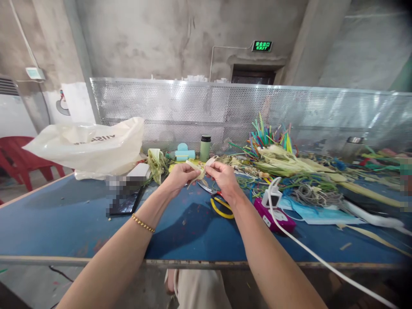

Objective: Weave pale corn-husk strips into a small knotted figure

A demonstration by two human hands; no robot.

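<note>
- Holding, between pinched thumb and fingers: pale husk-like material (194,165), gripped narrowly by the left hand (184,175) and the right hand (220,173), above the middle of the table (180,240); one piece or two, cannot tell
- Risk, tearing: thin-looking material might split if the hands pull apart unevenly
- Risk, slipping: only a fingertip pinch on each side, so an end could come loose and drop among the scraps beyond
- Risk, cut or knock: scissors (219,212), yellow-handled, lying just under the right wrist; a lowered arm could strike them
- Risk, snagging: white cable (322,261), running from a plug (273,198) at the purple box (280,221) past the right forearm; a sideways sweep could drag it
- Surface: blue, marked with reddish flecks; at left, a dark flat device (124,201) and a large pale plastic bag (96,143); at the back, a green bottle (205,149) with black cap; at right, a husk bundle (273,158), coloured stems (262,131), tangled grey cord (309,195) and a light-blue sheet (315,213)
- Room: perforated metal screen (161,103) behind the table, bare concrete wall (138,34), lit green exit sign (262,46) above a dark doorway (252,76), red chair (22,150) at far left
</note>
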